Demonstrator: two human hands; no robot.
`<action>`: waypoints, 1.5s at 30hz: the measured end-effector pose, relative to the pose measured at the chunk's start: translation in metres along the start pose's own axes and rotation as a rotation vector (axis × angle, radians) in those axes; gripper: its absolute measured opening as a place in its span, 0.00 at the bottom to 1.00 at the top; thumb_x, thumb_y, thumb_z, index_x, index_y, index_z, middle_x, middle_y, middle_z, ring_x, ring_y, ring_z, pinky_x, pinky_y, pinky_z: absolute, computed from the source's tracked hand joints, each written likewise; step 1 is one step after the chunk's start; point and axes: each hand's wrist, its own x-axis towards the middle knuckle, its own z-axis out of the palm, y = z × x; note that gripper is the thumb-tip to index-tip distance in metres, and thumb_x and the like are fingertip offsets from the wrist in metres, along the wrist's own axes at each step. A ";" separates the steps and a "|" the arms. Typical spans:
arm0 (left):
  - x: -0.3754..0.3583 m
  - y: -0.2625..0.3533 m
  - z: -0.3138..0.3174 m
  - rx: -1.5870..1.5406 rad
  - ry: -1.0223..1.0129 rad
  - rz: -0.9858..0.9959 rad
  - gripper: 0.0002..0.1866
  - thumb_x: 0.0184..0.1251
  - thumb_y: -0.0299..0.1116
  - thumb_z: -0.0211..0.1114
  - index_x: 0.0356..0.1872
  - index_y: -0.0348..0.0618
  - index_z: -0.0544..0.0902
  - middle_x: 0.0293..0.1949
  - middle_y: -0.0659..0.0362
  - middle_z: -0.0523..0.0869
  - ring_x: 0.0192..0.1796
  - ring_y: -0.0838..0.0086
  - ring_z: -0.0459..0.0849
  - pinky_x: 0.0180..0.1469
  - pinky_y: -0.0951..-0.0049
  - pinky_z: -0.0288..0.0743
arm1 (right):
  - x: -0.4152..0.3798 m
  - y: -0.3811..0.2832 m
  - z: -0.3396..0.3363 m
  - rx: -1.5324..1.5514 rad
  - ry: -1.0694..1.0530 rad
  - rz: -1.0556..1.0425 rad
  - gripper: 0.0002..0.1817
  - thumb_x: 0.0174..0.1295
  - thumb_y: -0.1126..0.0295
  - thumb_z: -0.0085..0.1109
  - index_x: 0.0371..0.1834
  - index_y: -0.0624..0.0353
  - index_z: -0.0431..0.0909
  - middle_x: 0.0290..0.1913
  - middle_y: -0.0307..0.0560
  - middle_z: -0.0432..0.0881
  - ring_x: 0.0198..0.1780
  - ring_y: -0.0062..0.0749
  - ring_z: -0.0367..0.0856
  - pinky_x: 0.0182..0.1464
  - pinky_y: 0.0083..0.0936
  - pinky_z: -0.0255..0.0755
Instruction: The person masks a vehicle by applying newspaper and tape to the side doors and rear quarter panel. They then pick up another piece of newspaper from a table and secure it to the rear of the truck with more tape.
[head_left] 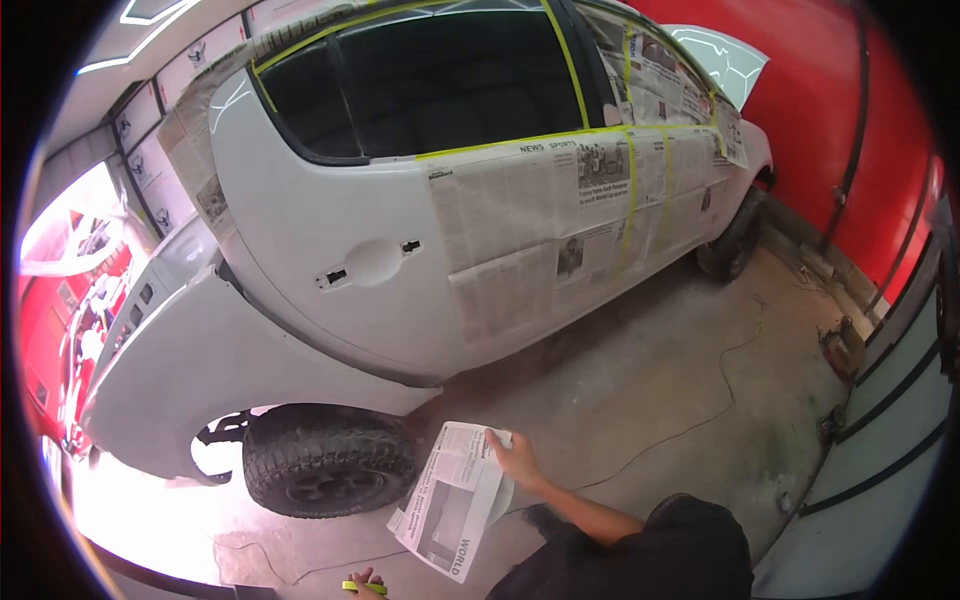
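My right hand [513, 458] grips the upper edge of a newspaper sheet [447, 505], thumb and fingers closed on it. The sheet hangs in front of the rear wheel, with "WORLD" printed near its lower corner. At the bottom edge, my left hand [368, 577] is partly cut off, its fingers around a yellow-green roll of masking tape [360, 587]. Beyond them stands a white vehicle [330, 230]. Newspaper [510, 230] covers its front door and part of its rear door. Yellow-green tape [500, 143] runs along the window edges and across the paper.
A knobby black tyre [330, 460] sits close to the held sheet. A thin cable [680, 435] winds over the concrete floor [640, 390]. Grey panels [880, 440] line the right side, and a red wall [810, 130] rises behind the vehicle.
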 end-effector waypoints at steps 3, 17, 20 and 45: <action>0.022 -0.016 -0.008 0.072 -0.279 0.036 0.26 0.82 0.51 0.65 0.57 0.33 0.84 0.47 0.48 0.93 0.39 0.69 0.87 0.45 0.69 0.83 | -0.034 0.001 0.014 -0.086 -0.084 -0.030 0.22 0.79 0.53 0.63 0.46 0.64 0.89 0.34 0.38 0.90 0.36 0.19 0.84 0.40 0.26 0.77; -0.114 -0.005 0.160 0.182 -1.022 0.069 0.22 0.63 0.24 0.79 0.56 0.35 0.80 0.46 0.59 0.84 0.47 0.75 0.83 0.51 0.74 0.76 | -0.081 0.006 0.035 0.031 -0.509 0.209 0.33 0.78 0.36 0.56 0.42 0.60 0.85 0.32 0.34 0.84 0.36 0.17 0.75 0.37 0.25 0.70; -0.113 -0.002 0.170 0.200 -1.029 0.147 0.20 0.65 0.21 0.76 0.56 0.33 0.80 0.46 0.59 0.85 0.46 0.76 0.84 0.51 0.73 0.77 | -0.076 -0.014 0.018 0.090 -0.590 0.110 0.37 0.69 0.28 0.62 0.30 0.57 0.81 0.28 0.33 0.80 0.35 0.17 0.76 0.37 0.24 0.70; 0.006 0.078 0.124 0.601 -0.307 0.779 0.14 0.67 0.28 0.76 0.47 0.27 0.85 0.40 0.48 0.91 0.41 0.62 0.88 0.47 0.62 0.80 | -0.045 0.086 -0.047 -1.124 -0.676 0.092 0.50 0.61 0.42 0.76 0.78 0.64 0.67 0.70 0.68 0.76 0.73 0.63 0.76 0.69 0.51 0.77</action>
